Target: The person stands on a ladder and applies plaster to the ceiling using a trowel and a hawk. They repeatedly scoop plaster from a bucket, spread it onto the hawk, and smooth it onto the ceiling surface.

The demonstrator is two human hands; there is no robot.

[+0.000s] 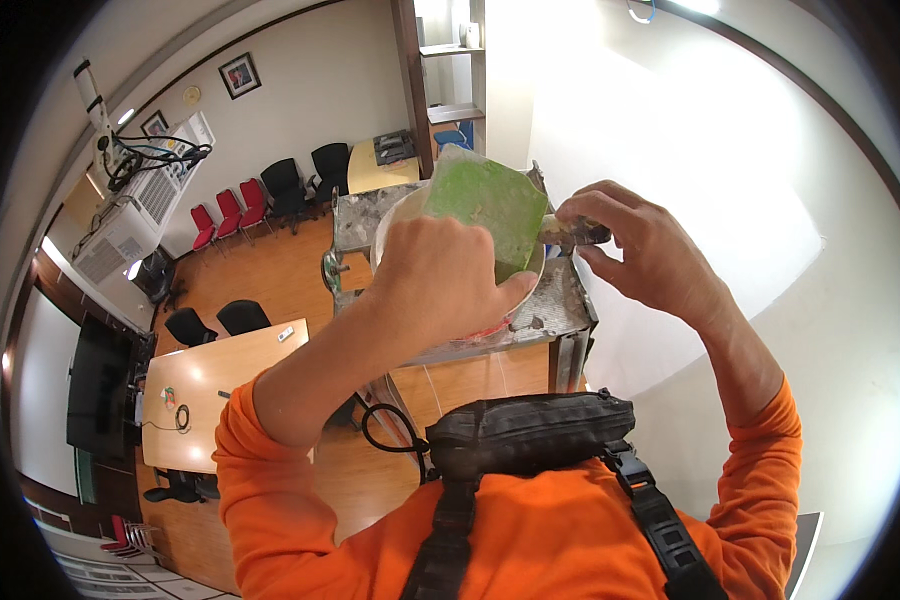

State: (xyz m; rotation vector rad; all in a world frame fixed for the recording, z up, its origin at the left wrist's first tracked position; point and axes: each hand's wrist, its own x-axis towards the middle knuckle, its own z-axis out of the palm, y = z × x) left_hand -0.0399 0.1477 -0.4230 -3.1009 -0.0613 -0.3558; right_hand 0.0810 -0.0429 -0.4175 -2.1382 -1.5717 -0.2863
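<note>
My left hand [435,275] is closed on the lower edge of a flat green board [490,205], smeared with pale residue and tilted upright. Under the board and my left hand shows the rim of a whitish bucket [378,245]. To the right, my right hand [655,250] has its thumb and fingers around the dark, stained handle [578,232] of a hand tool. The tool's far end meets the board's right edge, and its blade, if any, cannot be made out. The bucket's contents are mostly hidden.
The bucket stands on a worn, spattered metal platform [560,305] with legs. A white wall [730,180] rises close on the right. Leftward are a wooden table [210,385], black chairs [285,185], red chairs [227,210] and a hanging projector [135,225]. A black pouch [530,430] sits at my chest.
</note>
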